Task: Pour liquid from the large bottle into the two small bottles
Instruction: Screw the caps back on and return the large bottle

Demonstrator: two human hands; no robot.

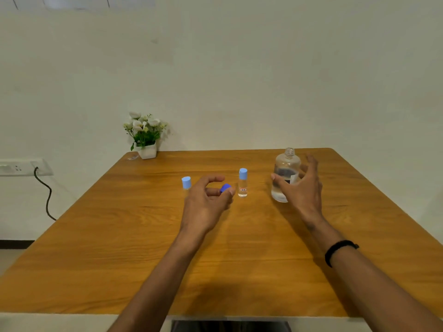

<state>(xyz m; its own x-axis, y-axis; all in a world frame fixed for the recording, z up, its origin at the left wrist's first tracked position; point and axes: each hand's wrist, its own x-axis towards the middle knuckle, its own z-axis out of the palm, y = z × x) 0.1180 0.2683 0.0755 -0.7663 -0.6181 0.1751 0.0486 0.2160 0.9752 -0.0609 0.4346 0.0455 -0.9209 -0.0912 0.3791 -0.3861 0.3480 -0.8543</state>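
Note:
The large clear bottle [286,173] stands uncapped on the wooden table [143,248] at the right, partly filled with clear liquid. My right hand [303,188] is spread open around it, fingers behind, thumb in front; whether it touches the glass is unclear. My left hand [207,202] pinches a dark blue cap [225,188] between thumb and fingers. One small bottle [242,183] with a light blue cap stands between my hands. The other small bottle [186,183], also light-blue-capped, is left of my left hand, its body partly hidden.
A white pot of white flowers [146,137] sits at the table's far left corner, with a small clear object beside it. A wall socket with a black cable [46,195] is at the left, off the table.

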